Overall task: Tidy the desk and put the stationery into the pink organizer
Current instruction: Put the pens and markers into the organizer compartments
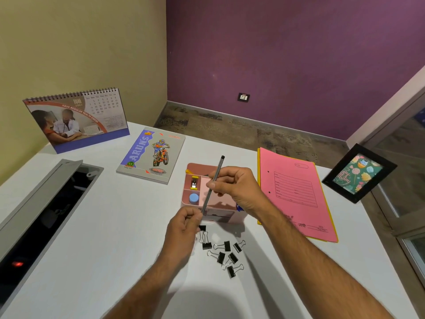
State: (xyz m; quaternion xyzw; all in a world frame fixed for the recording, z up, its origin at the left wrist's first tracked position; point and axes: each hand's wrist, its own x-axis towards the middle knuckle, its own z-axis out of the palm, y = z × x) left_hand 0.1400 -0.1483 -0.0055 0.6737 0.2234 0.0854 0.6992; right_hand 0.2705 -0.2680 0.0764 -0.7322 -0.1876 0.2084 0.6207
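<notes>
Grey pen (213, 180) is sitting tilted above the pink organizer (220, 199), right hand (236, 187) pinching its middle, left hand (184, 224) pinching its lower end. Organizer is holding a yellow stapler (194, 182) and a blue round item (193, 198). Binder clips (224, 255) are lying just in front; pink folder (296, 194) is lying to the right

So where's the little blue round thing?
The blue round thing sits in the front left compartment of the pink organizer, mid-desk in the head view, just in front of the yellow stapler and left of the pen that both hands hold.
</notes>
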